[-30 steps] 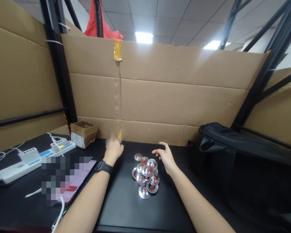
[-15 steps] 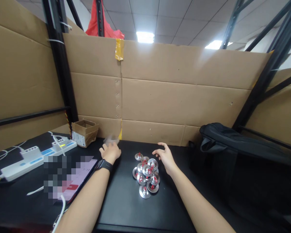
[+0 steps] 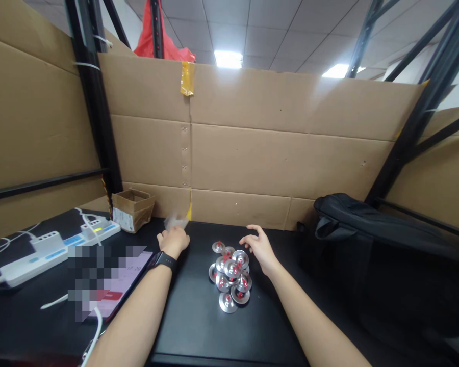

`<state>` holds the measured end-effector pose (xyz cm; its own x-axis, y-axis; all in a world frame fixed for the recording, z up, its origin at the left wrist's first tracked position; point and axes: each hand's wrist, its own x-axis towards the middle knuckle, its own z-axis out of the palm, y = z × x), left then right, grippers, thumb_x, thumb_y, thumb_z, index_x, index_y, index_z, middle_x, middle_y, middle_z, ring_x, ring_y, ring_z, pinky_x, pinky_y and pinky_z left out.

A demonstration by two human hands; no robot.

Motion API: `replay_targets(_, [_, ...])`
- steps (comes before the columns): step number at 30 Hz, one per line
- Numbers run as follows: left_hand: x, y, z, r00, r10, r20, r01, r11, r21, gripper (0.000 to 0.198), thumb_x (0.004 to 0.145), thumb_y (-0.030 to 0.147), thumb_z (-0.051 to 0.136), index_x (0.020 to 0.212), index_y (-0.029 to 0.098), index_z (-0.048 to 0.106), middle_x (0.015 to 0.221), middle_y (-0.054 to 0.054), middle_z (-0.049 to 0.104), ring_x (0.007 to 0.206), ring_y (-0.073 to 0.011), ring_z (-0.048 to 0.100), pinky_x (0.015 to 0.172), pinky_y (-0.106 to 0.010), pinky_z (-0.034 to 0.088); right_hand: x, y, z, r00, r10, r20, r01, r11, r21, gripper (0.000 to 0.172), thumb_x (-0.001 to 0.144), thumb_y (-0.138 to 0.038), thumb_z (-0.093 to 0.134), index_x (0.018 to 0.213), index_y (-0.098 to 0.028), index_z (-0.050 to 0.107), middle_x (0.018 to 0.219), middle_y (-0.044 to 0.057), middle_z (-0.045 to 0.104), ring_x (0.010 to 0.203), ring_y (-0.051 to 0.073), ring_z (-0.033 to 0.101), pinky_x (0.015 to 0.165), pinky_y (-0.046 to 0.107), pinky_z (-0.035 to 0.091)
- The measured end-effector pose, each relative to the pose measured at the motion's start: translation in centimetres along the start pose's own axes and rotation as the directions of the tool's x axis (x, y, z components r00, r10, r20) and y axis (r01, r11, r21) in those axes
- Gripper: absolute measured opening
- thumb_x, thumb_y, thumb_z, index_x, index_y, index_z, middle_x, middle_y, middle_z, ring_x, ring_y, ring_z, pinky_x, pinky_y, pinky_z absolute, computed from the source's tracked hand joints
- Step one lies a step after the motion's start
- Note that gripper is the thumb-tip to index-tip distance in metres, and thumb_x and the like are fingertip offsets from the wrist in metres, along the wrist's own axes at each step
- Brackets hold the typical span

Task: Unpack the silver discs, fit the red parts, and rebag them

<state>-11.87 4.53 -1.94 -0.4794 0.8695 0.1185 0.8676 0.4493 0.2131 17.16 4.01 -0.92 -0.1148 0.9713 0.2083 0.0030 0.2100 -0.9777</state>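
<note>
My left hand [image 3: 173,240], with a dark watch on its wrist, is closed at the back of the black table on what looks like a crumpled clear plastic bag [image 3: 176,221]. Its fingertips are hidden behind the hand. A heap of small shiny metal discs [image 3: 231,275], shaped like finger cymbals with red cords at their centres, lies between my forearms. To the right of the heap hovers my right hand [image 3: 260,248], fingers apart and loosely curved, holding nothing. It is close to the uppermost discs.
On the left stand an open small cardboard box [image 3: 133,209] and a white power strip [image 3: 61,255] with cables. A tablet-like screen [image 3: 117,285], partly blurred out, lies beside my left forearm. A black bag [image 3: 371,255] fills the right side. Cardboard panels [image 3: 252,158] wall the back.
The left hand's fingers have drawn in slightly at the plastic bag. My right hand and the heap of discs stay as they were; the view has shifted a touch.
</note>
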Motion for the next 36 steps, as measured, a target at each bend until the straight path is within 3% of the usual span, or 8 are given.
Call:
replay_targets(8, [-0.3,0.1,-0.3,0.998,0.013,-0.063,-0.014,1.0,-0.007,0.048,0.084,0.038,0.051,0.123,0.011,0.06,0.134,-0.024,0.054,0.12,-0.0414,0.053,0.098,-0.052,0.034,0.5,0.5,-0.6,0.998,-0.059,0.022,0.06,0.996,-0.065,0.044,0.072,-0.021,0.055,0.115,-0.022,0.045,0.071,-0.001,0.071,0.063,0.016,0.058,0.06,0.027,0.042])
replay_targets(12, [-1.2,0.8,-1.7,0.966,0.098,-0.24,-0.105,0.994,-0.014,0.048,0.084,0.037,0.054,0.125,0.012,0.058,0.124,-0.023,0.06,0.115,-0.0414,0.056,0.094,-0.054,0.039,1.4,1.1,-2.1,0.988,-0.143,0.056,0.153,0.9,-0.409,0.035,0.074,-0.02,0.055,0.108,-0.022,0.053,0.078,0.001,0.071,0.07,0.018,0.063,0.069,0.03,0.046])
replay_targets(16, [-1.4,2.6,-1.4,0.79,0.484,-0.375,-0.576,0.796,-0.186,0.041,0.096,0.031,0.036,0.131,0.02,0.054,0.132,-0.013,0.059,0.123,-0.0263,0.055,0.104,-0.042,0.042,2.1,1.7,-4.2,0.983,-0.143,0.118,0.179,0.555,-0.813,0.032,0.076,-0.02,0.059,0.108,-0.022,0.063,0.117,0.009,0.068,0.11,0.026,0.061,0.093,0.039,0.044])
replay_targets(18, [-1.3,3.3,0.1,0.686,0.664,-0.299,-0.727,0.639,-0.25,0.041,0.097,0.028,0.034,0.131,0.022,0.056,0.138,-0.009,0.057,0.128,-0.0203,0.053,0.11,-0.034,0.04,2.3,2.0,-5.0,0.991,-0.052,0.126,0.136,0.425,-0.895,0.044,0.081,-0.025,0.059,0.125,-0.024,0.06,0.139,0.011,0.057,0.129,0.03,0.05,0.103,0.047,0.037])
replay_targets(19, [-1.2,3.6,1.0,0.675,0.701,-0.232,-0.737,0.624,-0.259,0.042,0.097,0.028,0.035,0.133,0.023,0.056,0.142,-0.008,0.055,0.13,-0.0208,0.052,0.111,-0.035,0.039,2.4,2.2,-5.3,0.993,0.008,0.117,0.106,0.377,-0.92,0.049,0.084,-0.029,0.058,0.133,-0.026,0.055,0.147,0.011,0.049,0.136,0.032,0.043,0.106,0.051,0.034])
replay_targets(22, [-0.9,3.8,3.4,0.744,0.668,-0.021,-0.655,0.722,-0.224,0.049,0.096,0.029,0.037,0.144,0.028,0.049,0.156,-0.006,0.041,0.144,-0.0295,0.036,0.115,-0.053,0.032,2.6,2.8,-5.8,0.981,0.183,0.065,0.01,0.286,-0.958,0.057,0.091,-0.044,0.053,0.146,-0.031,0.043,0.162,0.01,0.028,0.148,0.036,0.023,0.11,0.061,0.023])
replay_targets(26, [-0.4,3.6,4.3,0.798,0.585,0.142,-0.559,0.808,-0.189,0.052,0.097,0.039,0.034,0.147,0.031,0.044,0.16,-0.005,0.034,0.149,-0.0344,0.025,0.114,-0.063,0.024,2.8,3.2,-5.8,0.955,0.295,0.044,-0.037,0.262,-0.964,0.059,0.094,-0.053,0.044,0.149,-0.035,0.038,0.164,0.008,0.023,0.149,0.039,0.019,0.11,0.065,0.021])
replay_targets(36, [-0.2,3.5,3.5,0.77,0.623,0.139,-0.603,0.781,-0.161,0.053,0.094,0.042,0.039,0.145,0.029,0.048,0.157,-0.006,0.04,0.146,-0.0328,0.033,0.114,-0.056,0.031,2.4,2.4,-5.3,0.964,0.256,0.069,-0.021,0.335,-0.942,0.054,0.092,-0.043,0.051,0.144,-0.029,0.048,0.159,0.012,0.034,0.146,0.04,0.027,0.109,0.066,0.024])
